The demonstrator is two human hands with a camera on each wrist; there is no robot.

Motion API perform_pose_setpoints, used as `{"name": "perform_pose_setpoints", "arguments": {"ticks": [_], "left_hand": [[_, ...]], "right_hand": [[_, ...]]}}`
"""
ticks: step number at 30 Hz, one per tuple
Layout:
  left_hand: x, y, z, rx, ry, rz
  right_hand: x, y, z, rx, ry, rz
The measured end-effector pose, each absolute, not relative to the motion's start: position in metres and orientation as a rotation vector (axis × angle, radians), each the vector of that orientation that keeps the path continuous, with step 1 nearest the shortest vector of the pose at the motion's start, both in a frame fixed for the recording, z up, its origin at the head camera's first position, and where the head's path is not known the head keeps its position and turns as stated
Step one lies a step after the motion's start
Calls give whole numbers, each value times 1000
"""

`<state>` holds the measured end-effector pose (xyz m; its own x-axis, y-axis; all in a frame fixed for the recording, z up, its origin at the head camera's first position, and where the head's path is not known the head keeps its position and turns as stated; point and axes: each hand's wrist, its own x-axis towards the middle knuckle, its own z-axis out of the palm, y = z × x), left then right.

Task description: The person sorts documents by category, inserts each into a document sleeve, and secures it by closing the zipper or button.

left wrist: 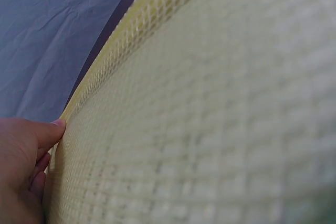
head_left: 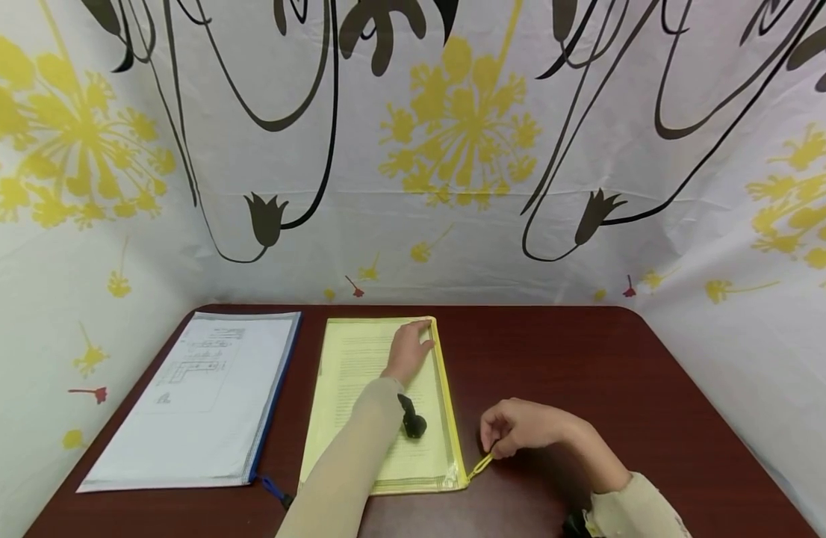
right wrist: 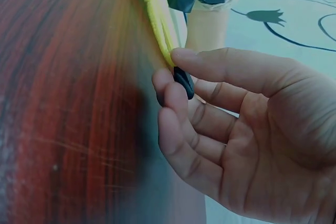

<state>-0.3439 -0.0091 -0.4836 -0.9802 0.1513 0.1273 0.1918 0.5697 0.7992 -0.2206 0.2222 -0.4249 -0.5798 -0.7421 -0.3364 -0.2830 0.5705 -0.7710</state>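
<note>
A yellow mesh zipper pouch (head_left: 359, 351) with printed sheets inside lies flat on the dark table. My left hand (head_left: 408, 350) reaches across it to the far right corner. In the left wrist view, the thumb and curled fingers of that hand (left wrist: 23, 156) pinch the pouch's edge beside the mesh (left wrist: 157, 103). At the near right corner, my right hand (head_left: 523, 427) holds the yellow cord of the zipper pull (head_left: 481, 466). The right wrist view shows the thumb and fingertips gripping the cord's black end (right wrist: 184, 82). The yellow zipper edge (head_left: 446, 396) runs between both hands.
Left of the yellow pouch lies a blue-edged pouch (head_left: 205, 441) with papers inside, its blue cord (head_left: 272, 487) near my left sleeve. The dark red-brown table (head_left: 554, 351) extends to the right. A patterned cloth (head_left: 413, 246) hangs behind and at both sides.
</note>
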Motion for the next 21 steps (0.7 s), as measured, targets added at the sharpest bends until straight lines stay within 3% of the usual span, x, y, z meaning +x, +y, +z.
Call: {"name": "perform_pose_setpoints", "arguments": {"ticks": [21], "left_hand": [[-346, -10, -486, -312, -2750, -1370]], "right_hand": [[-218, 216, -425, -710, 2335, -763]]}}
